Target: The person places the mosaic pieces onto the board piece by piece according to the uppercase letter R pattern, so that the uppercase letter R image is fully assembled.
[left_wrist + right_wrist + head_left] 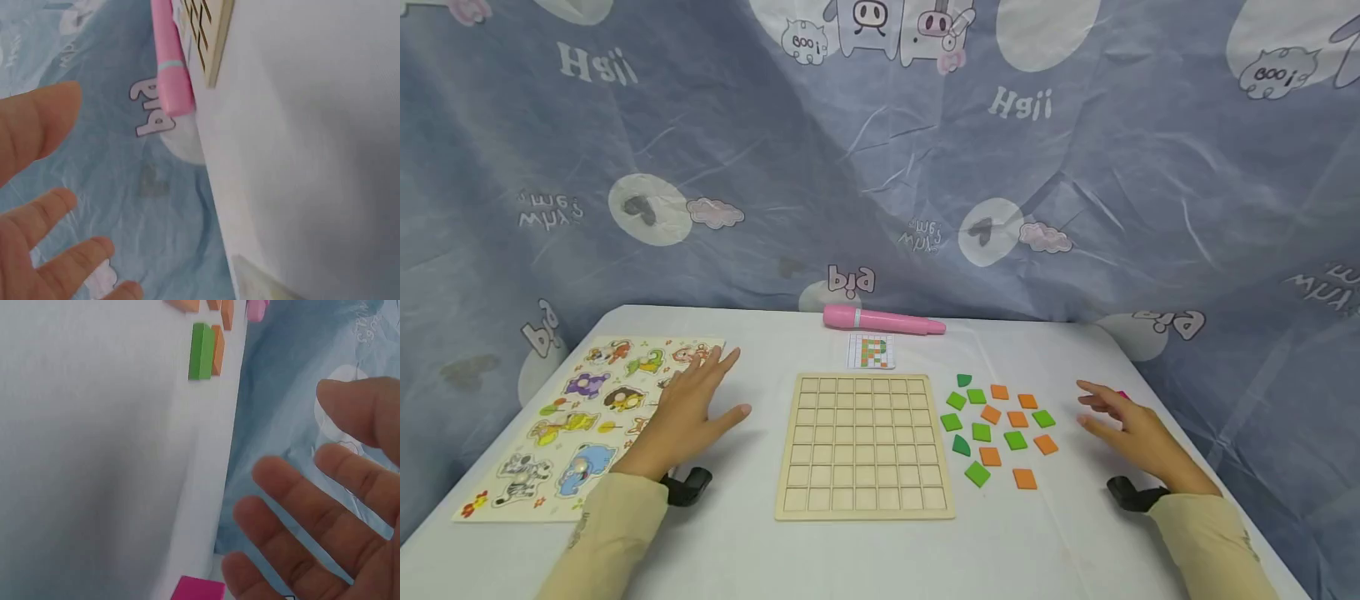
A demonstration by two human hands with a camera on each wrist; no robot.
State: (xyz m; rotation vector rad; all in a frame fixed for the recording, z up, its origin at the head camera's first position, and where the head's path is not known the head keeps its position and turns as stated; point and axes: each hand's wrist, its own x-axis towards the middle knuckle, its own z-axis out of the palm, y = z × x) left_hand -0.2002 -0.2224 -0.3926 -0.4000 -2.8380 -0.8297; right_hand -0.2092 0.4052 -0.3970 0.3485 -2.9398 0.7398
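My left hand (688,417) hovers with spread fingers over the right side of an animal picture board (490,462), holding nothing. On the other side, my right hand (1138,437) is held above the table's right part, its fingers relaxed and slightly bent, with nothing in them. Just beyond it, mostly hidden in the head view, lies a magenta piece (199,589). Between the hands sits a square wooden grid board (867,443), its cells bare. To its right are scattered green tiles (1016,440), orange tiles (1024,479) and dark green rounded pieces (961,446).
A small card (872,352) with a coloured grid pattern lies behind the grid board. Farther back, a pink stick-shaped thing (883,320) with a thicker left end lies along the table's rear edge. A printed grey-blue cloth (865,167) hangs behind the white table (737,550).
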